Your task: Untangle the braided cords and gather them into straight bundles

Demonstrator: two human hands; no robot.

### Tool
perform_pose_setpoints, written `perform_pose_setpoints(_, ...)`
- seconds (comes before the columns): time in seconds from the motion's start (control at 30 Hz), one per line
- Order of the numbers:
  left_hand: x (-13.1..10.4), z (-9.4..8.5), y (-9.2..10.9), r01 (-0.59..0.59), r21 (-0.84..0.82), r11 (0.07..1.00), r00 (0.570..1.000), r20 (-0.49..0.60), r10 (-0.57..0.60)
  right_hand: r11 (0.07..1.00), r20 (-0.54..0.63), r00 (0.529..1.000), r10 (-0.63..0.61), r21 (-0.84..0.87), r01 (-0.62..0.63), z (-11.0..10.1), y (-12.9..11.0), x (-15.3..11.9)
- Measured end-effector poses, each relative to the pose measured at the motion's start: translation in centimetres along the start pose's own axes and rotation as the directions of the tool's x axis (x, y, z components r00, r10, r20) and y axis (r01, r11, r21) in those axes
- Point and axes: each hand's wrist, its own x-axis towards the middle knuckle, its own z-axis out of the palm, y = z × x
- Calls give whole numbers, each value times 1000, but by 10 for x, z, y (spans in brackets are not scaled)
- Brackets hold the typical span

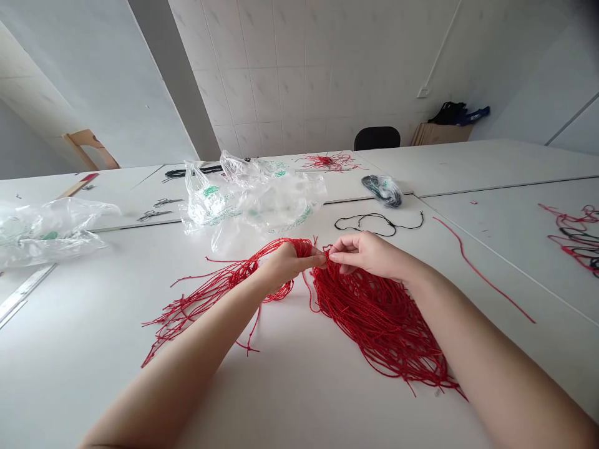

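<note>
My left hand (287, 267) is closed around a looped bunch of red cords (246, 269), whose knotted loose ends trail left over the table. Thumb and fingertips of my right hand (360, 254) pinch red cord right beside the left fingertips. Below the right hand and forearm spreads a large pile of red cords (374, 318), reaching toward the lower right. The exact strand between the fingertips is too small to make out.
Crumpled clear plastic bags (262, 196) lie beyond my hands, and another plastic bag (51, 224) at left. Scissors (156, 214), a black cord (374, 219), a bagged dark bundle (381, 190), a single red cord (482, 268) and a ruler (28, 290) lie on the white table (290, 393).
</note>
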Motion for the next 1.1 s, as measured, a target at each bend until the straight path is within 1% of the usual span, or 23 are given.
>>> perform_pose_setpoints(0.2,3,0,-6,15,-13,1000,1000,4,-15,1000,25,1000,-11,-18,11,-3,4,1)
perform_pose_setpoints(0.37,5,0,-11,14,2,1000,1000,2,-14,998,-15,1000,2,-68,-3,-3,3,1)
perform_pose_setpoints(0.53,5,1,-10,19,16,1000,1000,-14,-19,993,-48,999,-3,-118,-3,0,2,2)
perform_pose_setpoints(0.63,4,2,-7,2,8,1000,1000,-18,-1,982,-109,992,-63,-186,42,2,4,3)
perform_pose_setpoints(0.73,3,2,-6,-15,-4,1000,999,-37,15,957,-231,965,-126,-286,56,0,8,5)
perform_pose_setpoints(0.8,3,2,-5,-28,-8,1000,998,-56,28,951,-296,944,-143,-306,48,-3,12,6)
perform_pose_setpoints(0.83,3,2,-5,-34,-9,999,997,-66,33,954,-305,942,-142,-296,48,-5,13,6)
perform_pose_setpoints(0.97,1,4,-3,-31,10,999,996,-89,31,972,-234,964,-128,-224,74,-7,14,6)
perform_pose_setpoints(1.1,-3,8,2,-38,78,996,996,-73,44,971,-176,976,-131,-220,91,-2,9,4)
